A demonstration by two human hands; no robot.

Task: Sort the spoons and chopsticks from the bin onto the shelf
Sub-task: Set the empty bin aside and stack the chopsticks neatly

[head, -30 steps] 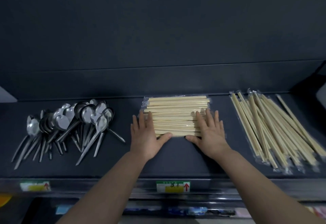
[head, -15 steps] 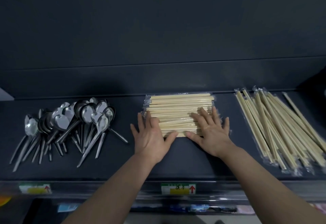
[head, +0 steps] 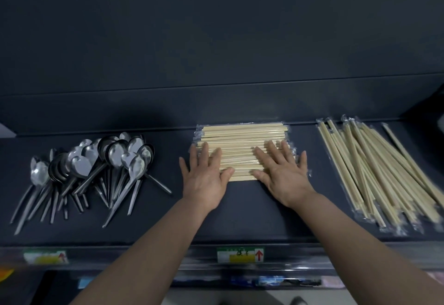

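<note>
Your left hand and right hand lie flat — fingers spread — on the middle chopsticks. Spoons sit left on the shelf.

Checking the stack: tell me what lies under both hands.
The left hand and right hand lie flat on the wrapped chopstick stack on the shelf. The parts beneath the palms are hidden.

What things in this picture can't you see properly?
1. Head view: part of the middle stack of wrapped pale wooden chopsticks, covered by the flat left hand and right hand.
2. Green-and-yellow shelf label: print too small.
3. The bin: out of frame.
</note>
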